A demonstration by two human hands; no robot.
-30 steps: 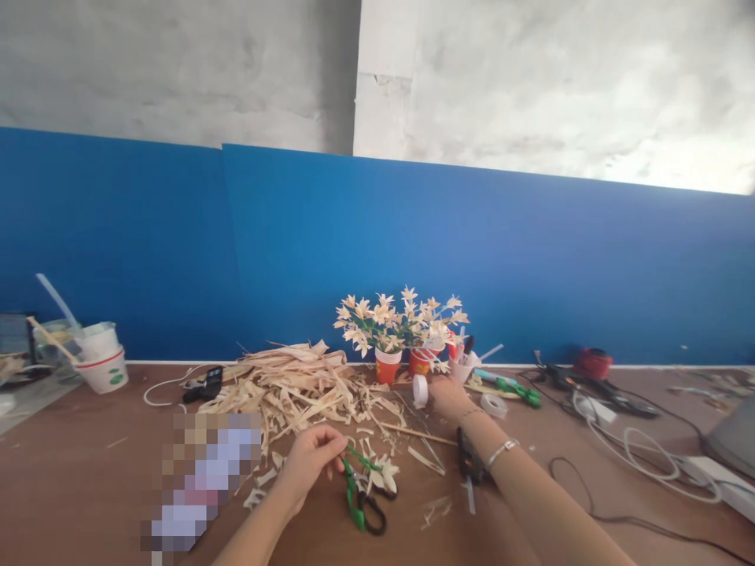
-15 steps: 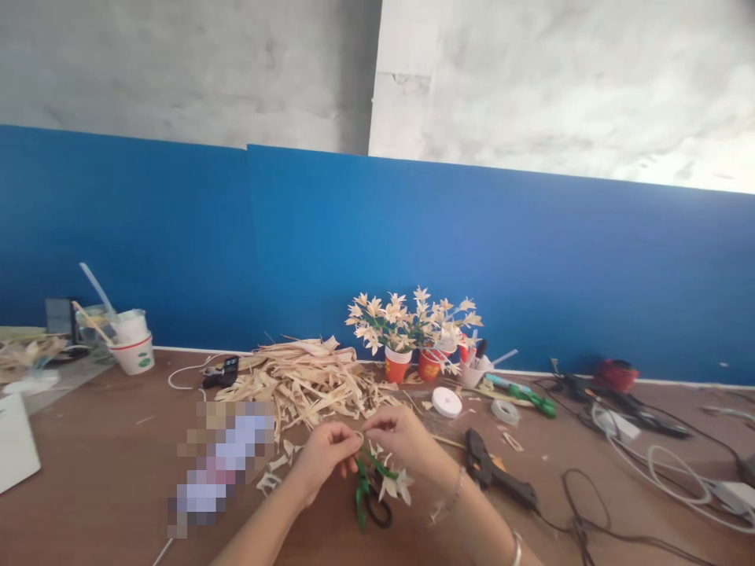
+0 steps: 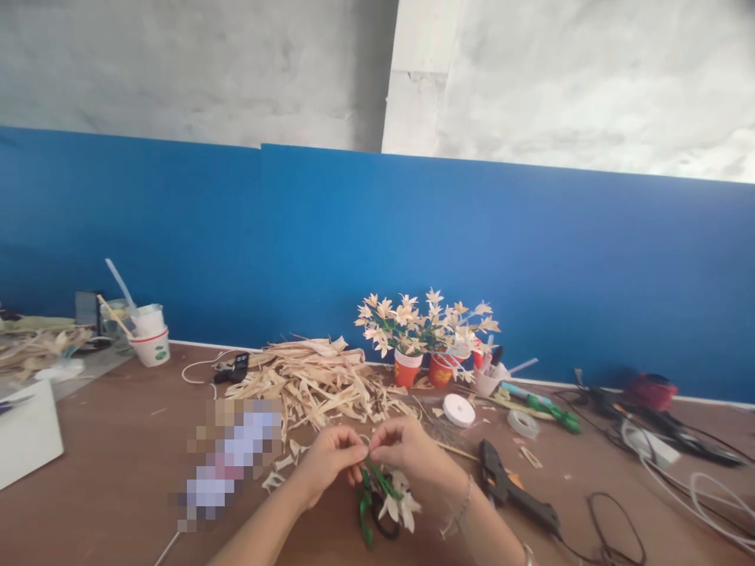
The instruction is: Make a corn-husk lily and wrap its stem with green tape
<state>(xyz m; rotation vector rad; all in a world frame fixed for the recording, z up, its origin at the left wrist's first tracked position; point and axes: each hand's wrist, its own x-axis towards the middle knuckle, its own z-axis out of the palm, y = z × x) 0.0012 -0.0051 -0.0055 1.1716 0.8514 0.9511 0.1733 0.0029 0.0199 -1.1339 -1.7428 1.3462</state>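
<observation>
My left hand (image 3: 336, 460) and my right hand (image 3: 398, 448) meet fingertip to fingertip above the front middle of the table. Both are closed in a pinch. Between them curves a thin pale strip (image 3: 366, 440), mostly covered by the fingers. Just beneath are green stems (image 3: 381, 478) and a green ribbon-like piece (image 3: 366, 515); whether the fingers also hold these I cannot tell. White artificial flowers (image 3: 401, 507) are below my right hand. Behind the green piece shows a black loop (image 3: 386, 525), perhaps a scissors handle.
Beyond my hands spreads a heap of dry husk strips (image 3: 322, 381). Finished flowers stand in red cups (image 3: 406, 369). A glue gun (image 3: 513, 487) with its cable lies right, near a white tape roll (image 3: 458, 409). A blurred-out object (image 3: 233, 464) lies left.
The view has turned slightly left, so things sit further right. My fingertips have drawn closer together, and less of the pale strip shows.
</observation>
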